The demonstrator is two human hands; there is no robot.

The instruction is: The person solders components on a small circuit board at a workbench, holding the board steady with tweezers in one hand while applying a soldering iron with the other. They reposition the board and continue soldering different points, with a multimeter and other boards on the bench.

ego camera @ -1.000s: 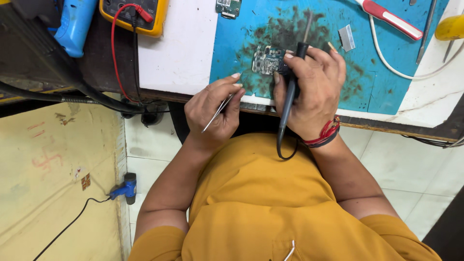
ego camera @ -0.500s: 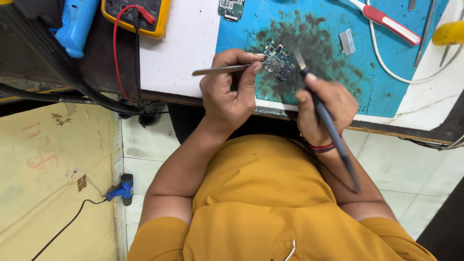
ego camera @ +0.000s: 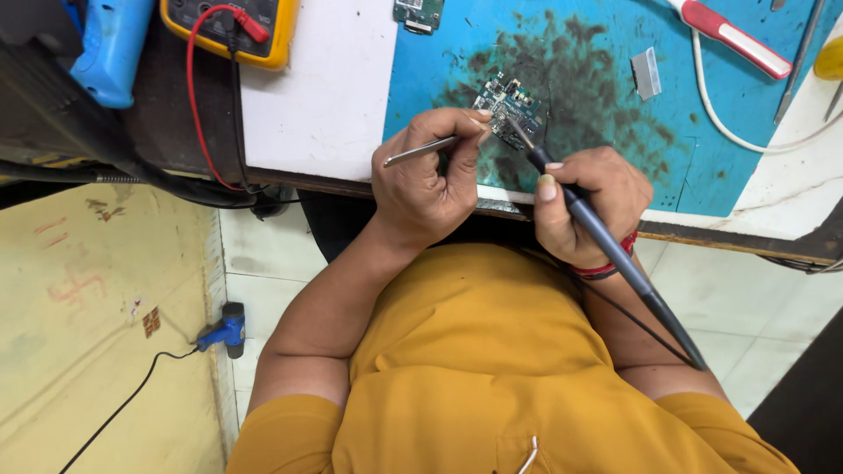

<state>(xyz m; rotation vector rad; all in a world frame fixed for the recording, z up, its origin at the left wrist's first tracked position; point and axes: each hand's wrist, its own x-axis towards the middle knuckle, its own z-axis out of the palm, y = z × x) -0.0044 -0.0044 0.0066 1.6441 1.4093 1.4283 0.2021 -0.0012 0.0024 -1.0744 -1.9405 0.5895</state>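
A small green circuit board (ego camera: 507,104) lies on a blue work mat (ego camera: 606,140) stained dark around it. My left hand (ego camera: 426,180) is shut on metal tweezers (ego camera: 421,150), whose tips touch the board's left edge. My right hand (ego camera: 584,202) grips a dark soldering iron (ego camera: 606,237) like a pen, its tip resting on the board. The iron's cord trails down over my yellow shirt.
A yellow multimeter (ego camera: 230,26) with a red lead sits at the bench's back left, beside a blue tool (ego camera: 110,44). Another small board (ego camera: 419,12), a red-handled tool (ego camera: 733,39), a white cable (ego camera: 729,132) and a metal piece (ego camera: 646,73) lie on the mat. A blue plug (ego camera: 224,332) lies on the floor.
Both hands rose from the bench's front edge onto the mat. The tweezers and the soldering iron tip now meet the circuit board, and the iron swung from hanging down to pen grip.
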